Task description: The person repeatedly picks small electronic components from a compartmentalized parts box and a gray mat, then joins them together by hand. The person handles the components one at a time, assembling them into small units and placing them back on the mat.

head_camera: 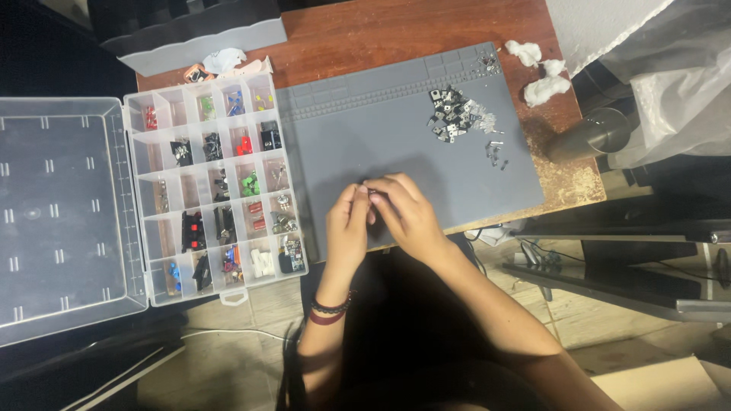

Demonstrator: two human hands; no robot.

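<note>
Head view: both hands meet over the grey silicone work mat (396,137) on the brown wooden table (365,30). Left hand (346,228) and right hand (407,213) have fingers pinched together on a tiny pale part (368,190), too small to identify, held just above the mat's near middle. Pile of small black-and-silver components (455,118) sits at the mat's far right, well apart. Clear plastic compartment organizer box (213,179) lies open just left of the mat.
</note>
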